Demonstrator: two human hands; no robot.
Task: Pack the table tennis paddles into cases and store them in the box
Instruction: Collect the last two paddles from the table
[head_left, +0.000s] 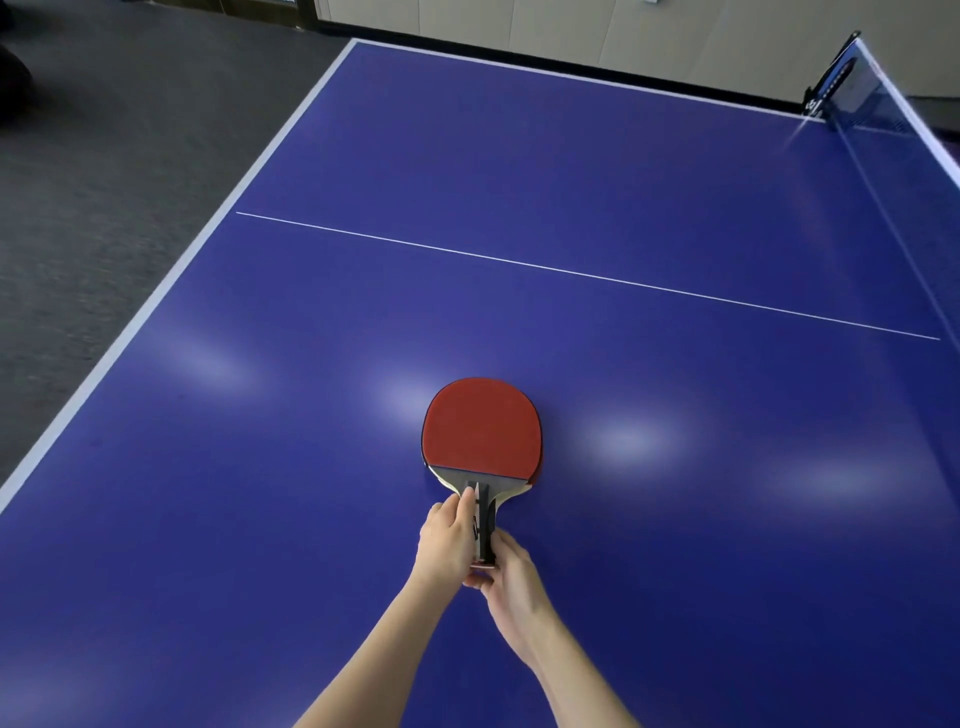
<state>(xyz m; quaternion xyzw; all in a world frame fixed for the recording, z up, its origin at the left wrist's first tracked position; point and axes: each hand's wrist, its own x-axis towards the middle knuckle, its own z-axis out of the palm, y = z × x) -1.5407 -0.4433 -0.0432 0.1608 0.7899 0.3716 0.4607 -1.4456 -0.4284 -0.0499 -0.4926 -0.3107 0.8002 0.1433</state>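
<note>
Two table tennis paddles lie stacked on the blue table, red rubber face up, handles pointing toward me. A red edge of the lower paddle peeks out at the right under the top one. My left hand grips the handles from the left side. My right hand holds the handle end from the right and below. No case or box is in view.
The net and its black post stand at the far right end of the table. Grey carpet lies beyond the table's left edge. A beige wall runs along the back.
</note>
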